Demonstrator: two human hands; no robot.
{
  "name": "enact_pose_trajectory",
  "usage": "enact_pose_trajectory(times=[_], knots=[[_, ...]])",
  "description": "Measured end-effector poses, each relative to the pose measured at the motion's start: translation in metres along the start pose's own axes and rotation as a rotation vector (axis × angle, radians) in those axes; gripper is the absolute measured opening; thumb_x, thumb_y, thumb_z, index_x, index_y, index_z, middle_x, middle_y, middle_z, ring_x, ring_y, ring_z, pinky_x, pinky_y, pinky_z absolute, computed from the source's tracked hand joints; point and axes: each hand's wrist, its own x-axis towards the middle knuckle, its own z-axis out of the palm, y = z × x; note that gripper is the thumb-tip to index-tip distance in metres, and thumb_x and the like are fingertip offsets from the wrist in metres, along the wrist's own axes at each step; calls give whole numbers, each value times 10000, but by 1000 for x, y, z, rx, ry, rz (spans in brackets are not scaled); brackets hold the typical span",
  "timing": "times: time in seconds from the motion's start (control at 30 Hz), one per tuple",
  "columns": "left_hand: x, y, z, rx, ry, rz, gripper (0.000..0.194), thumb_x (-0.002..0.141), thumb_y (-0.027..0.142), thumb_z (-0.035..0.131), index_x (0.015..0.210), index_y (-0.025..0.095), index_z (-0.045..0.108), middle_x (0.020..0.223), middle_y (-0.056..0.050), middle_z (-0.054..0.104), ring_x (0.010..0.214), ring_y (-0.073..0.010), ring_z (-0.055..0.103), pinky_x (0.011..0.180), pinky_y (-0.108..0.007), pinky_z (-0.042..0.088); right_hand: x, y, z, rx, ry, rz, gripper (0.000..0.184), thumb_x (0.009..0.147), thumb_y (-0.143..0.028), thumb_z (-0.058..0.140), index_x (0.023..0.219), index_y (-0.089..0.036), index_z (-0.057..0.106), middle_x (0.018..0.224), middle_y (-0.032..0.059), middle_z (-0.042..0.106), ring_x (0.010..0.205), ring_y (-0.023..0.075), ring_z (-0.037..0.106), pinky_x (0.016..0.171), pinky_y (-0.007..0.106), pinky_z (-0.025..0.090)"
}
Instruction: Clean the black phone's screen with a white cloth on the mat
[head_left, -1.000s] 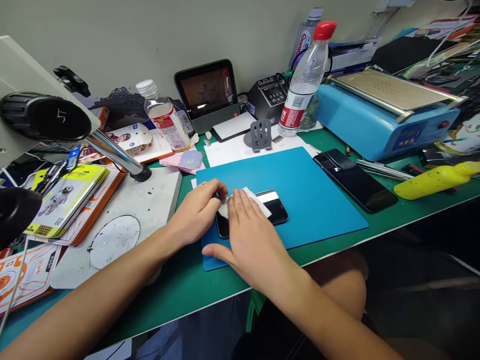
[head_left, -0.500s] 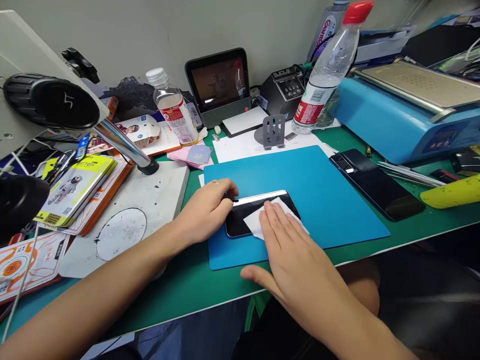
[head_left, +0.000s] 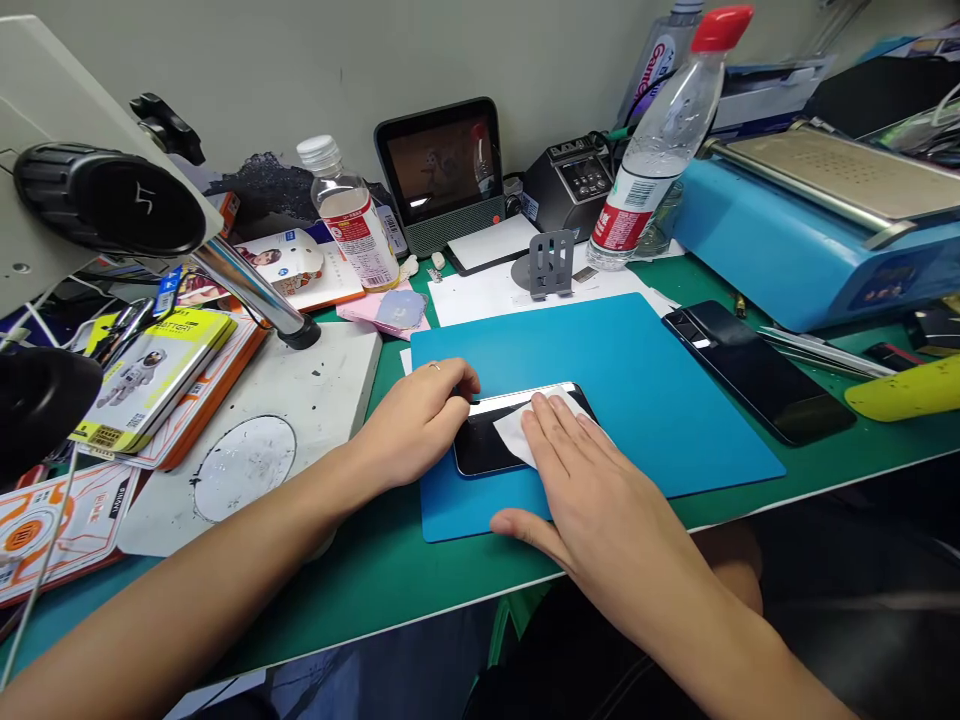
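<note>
Phone (head_left: 484,448) is lying glossy black side up on the left half of the blue mat (head_left: 592,350). Right hand (head_left: 600,490) is stretching out pretty much flat, fingers together and thumb sticking out, pressing a white wipe (head_left: 516,432) onto the phone. Left hand (head_left: 416,420) is curling loosely over the mat's left edge, fingers at the phone's end; can't really tell if they're gripping it. Dark slab device (head_left: 757,375) is sitting right beside the mat, and a red-capped bottle (head_left: 626,215) is standing behind it.
</note>
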Motion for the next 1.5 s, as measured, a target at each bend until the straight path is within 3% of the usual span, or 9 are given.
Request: enact_pose_trajectory(times=[0.2, 0.43, 0.63, 0.87, 1.07, 1.3, 1.5], knots=[[-1, -1, 0, 1, -4, 11, 182, 884, 191, 387, 951, 214, 554, 972, -27, 667, 928, -222, 596, 834, -384, 460, 21, 5, 1, 20, -18, -8, 999, 873, -765, 517, 1429, 65, 556, 1503, 315, 526, 1428, 407, 503, 1173, 516, 454], [1, 0, 0, 23, -30, -10, 174, 887, 214, 392, 961, 220, 550, 971, -35, 664, 948, -243, 596, 826, -404, 454, 3, 14, 1, 24, 57, -64, 968, 858, -727, 596, 1410, 67, 570, 1482, 315, 551, 1388, 410, 553, 1119, 514, 519], [0, -1, -1, 9, -35, -2, 189, 890, 203, 382, 965, 222, 554, 990, -31, 668, 944, -233, 591, 849, -398, 458, 26, 9, 1, 73, -24, -31, 928, 879, -731, 560, 1402, 36, 593, 1496, 291, 554, 1426, 390, 514, 1179, 500, 455], [1, 0, 0, 6, -33, -1, 174, 896, 211, 381, 943, 221, 549, 958, -25, 660, 921, -230, 590, 828, -393, 449, 5, 8, 5, 69, 66, -58, 925, 886, -719, 562, 1409, 44, 581, 1501, 293, 545, 1412, 392, 532, 1159, 509, 479], [-1, -2, 0, -6, -28, 7, 187, 913, 202, 372, 966, 220, 551, 1007, -30, 669, 959, -229, 598, 865, -398, 457, 24, 11, 0, 136, -32, -49, 899, 903, -715, 536, 1423, 17, 576, 1520, 272, 539, 1456, 395, 474, 1177, 545, 451], [1, 1, -1, 25, -39, -2, 190, 915, 208, 378, 968, 218, 560, 977, -38, 671, 952, -242, 600, 839, -406, 464, 5, 18, 3, 89, 27, -85, 871, 906, -676, 574, 1430, 20, 564, 1536, 310, 499, 1450, 428, 472, 1148, 572, 476], [1, 1, -1, 10, -41, -18, 203, 925, 214, 372, 986, 215, 565, 1013, -41, 675, 977, -242, 598, 867, -417, 467, 34, 18, -7, 119, -103, -52, 860, 903, -711, 549, 1401, -11, 603, 1535, 294, 515, 1482, 432, 412, 1176, 576, 433]])
